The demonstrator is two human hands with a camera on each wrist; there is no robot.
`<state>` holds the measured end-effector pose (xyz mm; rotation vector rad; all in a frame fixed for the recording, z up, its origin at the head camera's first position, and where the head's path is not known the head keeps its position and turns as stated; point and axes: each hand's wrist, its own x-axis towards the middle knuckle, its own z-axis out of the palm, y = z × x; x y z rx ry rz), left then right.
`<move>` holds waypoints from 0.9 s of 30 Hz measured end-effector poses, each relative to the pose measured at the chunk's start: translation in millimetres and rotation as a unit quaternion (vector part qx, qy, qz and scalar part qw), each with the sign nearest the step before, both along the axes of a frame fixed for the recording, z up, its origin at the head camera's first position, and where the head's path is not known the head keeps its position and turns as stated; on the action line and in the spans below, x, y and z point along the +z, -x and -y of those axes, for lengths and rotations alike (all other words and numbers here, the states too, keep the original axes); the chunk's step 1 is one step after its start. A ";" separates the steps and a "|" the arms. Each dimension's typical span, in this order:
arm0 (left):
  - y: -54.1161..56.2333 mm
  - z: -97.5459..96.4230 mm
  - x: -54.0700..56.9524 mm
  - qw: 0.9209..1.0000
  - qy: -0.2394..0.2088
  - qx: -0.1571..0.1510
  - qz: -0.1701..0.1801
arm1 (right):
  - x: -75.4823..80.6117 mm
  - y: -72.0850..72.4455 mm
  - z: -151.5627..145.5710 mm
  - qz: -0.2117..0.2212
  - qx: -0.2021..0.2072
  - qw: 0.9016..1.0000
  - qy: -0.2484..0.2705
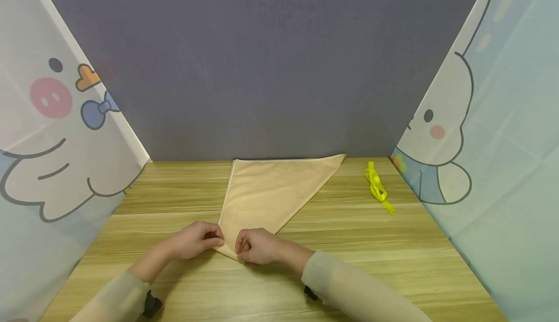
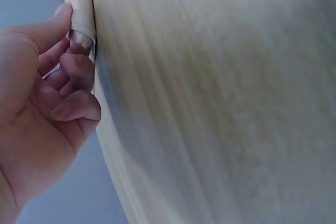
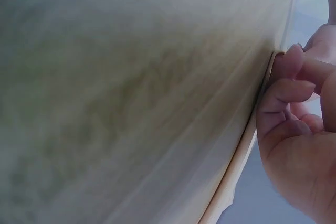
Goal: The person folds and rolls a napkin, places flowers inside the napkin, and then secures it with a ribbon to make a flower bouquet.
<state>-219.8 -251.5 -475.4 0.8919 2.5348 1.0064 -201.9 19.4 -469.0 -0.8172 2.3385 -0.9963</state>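
Beige cloth [image 1: 271, 191] on the bench [image 1: 166, 201], roughly centre, lying mostly flat, a few soft wrinkles; far edge runs along the foot of the dark grey panel [image 1: 279, 65], pointed corner off to the right, slanted edge running from there down to the right hand. Left edge shows more than one layer, lines close together. Both hands on the near end of the cloth. Left hand [image 1: 196, 239] pinches the near left corner, thumb on top, fingers curled underneath; left wrist view shows the cloth edge between thumb and fingers. Right hand [image 1: 257, 247] grips the near edge by the slanted side, thumb and curled fingers together at the border; exact finger placement partly hidden. Hands close to each other, apart, short stretch of near edge between them. Yellow ribbon [image 1: 374, 182] on the bench right of the cloth, looped, one tail towards the person, well apart from both hands. Pale sleeves [image 1: 362, 288] on both arms, black strap [image 1: 152, 304] at left wrist, another black piece under the right cuff. Left side sheet [image 1: 52, 142]: white cartoon character, pink snout shape, blue bow. Right side sheet [image 1: 502, 167]: white cartoon character, pink cheek, blue clothing. Bench wood-grained, light yellowish brown.
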 end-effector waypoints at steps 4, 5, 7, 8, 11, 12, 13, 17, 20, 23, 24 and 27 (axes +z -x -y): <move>0.9 -4.4 -0.8 1.000 -0.008 0.009 0.009 | 0.0 2.1 -1.2 0.028 0.001 0.999 0.015; 1.1 -5.0 -1.2 1.000 -0.008 0.012 0.012 | 0.4 2.3 -1.4 0.036 -0.002 0.999 0.016; 1.1 -5.8 -1.6 1.000 -0.014 0.012 0.016 | 1.2 2.9 -1.3 0.048 -0.009 0.999 0.017; 1.1 -6.1 -1.6 1.000 -0.019 0.012 0.018 | 2.0 3.0 -1.1 0.051 -0.011 0.998 0.017; 1.3 -7.6 -1.6 0.999 -0.035 0.006 0.016 | 4.3 3.1 0.0 0.043 -0.012 0.999 0.009; 1.4 -8.3 -1.3 0.999 -0.041 0.001 0.013 | 4.9 3.2 0.4 0.035 -0.010 0.999 0.005; 1.4 -9.0 -1.0 0.999 -0.045 -0.003 0.007 | 5.3 3.1 0.9 0.027 -0.007 1.000 0.000; 1.9 -9.4 -0.3 0.998 -0.044 -0.023 -0.022 | 6.3 2.9 2.1 -0.001 -0.002 1.000 -0.013; 3.0 -5.2 -1.0 0.998 -0.036 -0.046 -0.038 | 5.7 3.4 2.5 -0.002 -0.003 1.000 -0.012; 3.5 0.0 -1.9 0.996 -0.040 -0.072 -0.046 | 5.9 3.4 2.3 0.004 -0.004 1.000 -0.009; 3.4 1.8 -2.0 0.995 -0.041 -0.078 -0.042 | 5.9 3.5 2.2 0.004 -0.003 1.000 -0.009; 1.9 5.1 -1.2 0.995 -0.043 -0.089 -0.027 | 5.2 3.1 1.4 0.002 -0.001 1.000 -0.015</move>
